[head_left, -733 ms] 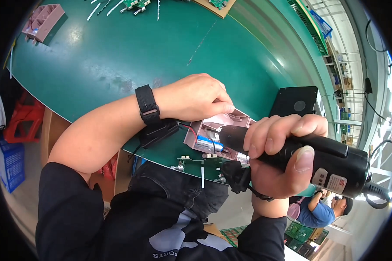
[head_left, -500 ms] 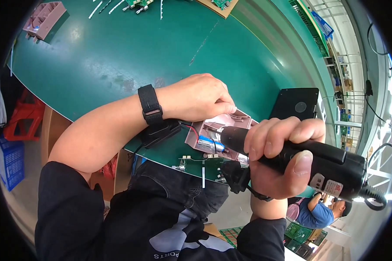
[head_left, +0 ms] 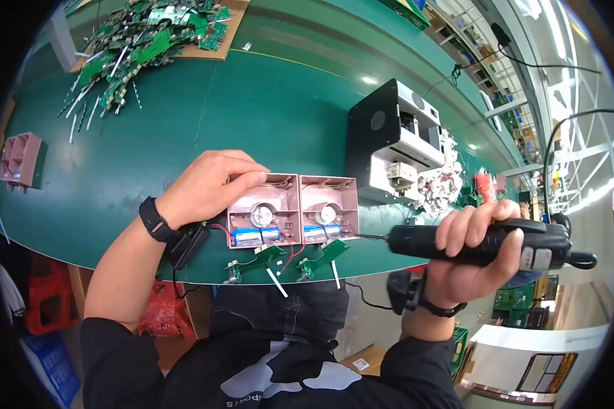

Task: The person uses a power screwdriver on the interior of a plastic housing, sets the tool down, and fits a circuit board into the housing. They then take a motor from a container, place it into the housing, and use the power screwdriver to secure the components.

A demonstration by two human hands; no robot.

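Two open pink plastic housings stand side by side near the table's front edge: a left housing (head_left: 291, 204) and a right housing (head_left: 351, 198). Each contains a blue cylindrical battery (head_left: 256, 236) and a round whitish part (head_left: 262, 215). Small green circuit boards (head_left: 324, 260) lie in front of them, with red wires nearby. My left hand (head_left: 215, 183) grips the upper left wall of the left housing, its fingers partly hidden. A black corded electric screwdriver (head_left: 423, 244) is wrapped in my right hand (head_left: 481, 238); its thin bit points left, near the right housing's lower right corner.
A black and white machine (head_left: 382, 136) stands right of the housings, with a pile of small white parts (head_left: 443, 177) beside it. Circuit boards are heaped (head_left: 153, 44) at the far left. Another pink housing (head_left: 22, 160) sits at the left edge. A green table (head_left: 273, 109) carries these things.
The screwdriver has drawn back to the right, from over a housing's round part to beside the housings. My left hand stays at the housing. The view has shifted, showing both housings and the machine.
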